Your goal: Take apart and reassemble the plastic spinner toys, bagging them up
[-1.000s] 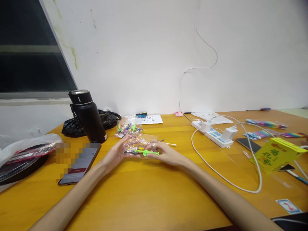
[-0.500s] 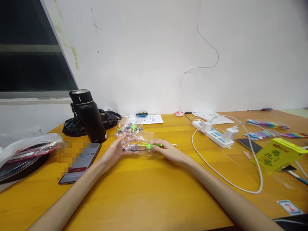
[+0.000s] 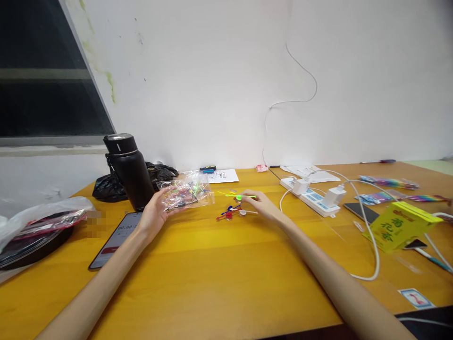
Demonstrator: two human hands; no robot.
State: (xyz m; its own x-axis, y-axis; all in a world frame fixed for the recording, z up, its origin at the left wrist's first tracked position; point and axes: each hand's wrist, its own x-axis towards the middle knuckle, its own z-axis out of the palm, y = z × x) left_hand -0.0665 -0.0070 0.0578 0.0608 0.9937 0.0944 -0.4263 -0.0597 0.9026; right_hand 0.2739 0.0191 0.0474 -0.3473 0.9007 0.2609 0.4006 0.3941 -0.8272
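My left hand (image 3: 157,210) is closed on the edge of a clear plastic bag (image 3: 208,198) with several small coloured plastic pieces inside. A dark stick shows along the bag's lower side; I cannot tell whether it is inside. In the fingertips of my right hand (image 3: 260,205) is a bright green plastic arrow spinner (image 3: 239,197), a thin bar with a round hub. Just below it on the table lie a red arrow spinner (image 3: 228,215), a blue one (image 3: 230,208) and a white one (image 3: 243,213). A yellow tip shows beside the green spinner.
A black flask (image 3: 129,170) and a phone (image 3: 113,245) stand and lie on the left. To the right are a white power strip (image 3: 314,200) with looping cables, a yellow box (image 3: 399,226) and rainbow-coloured packets (image 3: 389,182). Printed paper (image 3: 222,176) lies at the back.
My hands have moved apart: the left draws the bag left, the right moves right and up with the green spinner. The red, blue and white spinners now show in the gap on the table.
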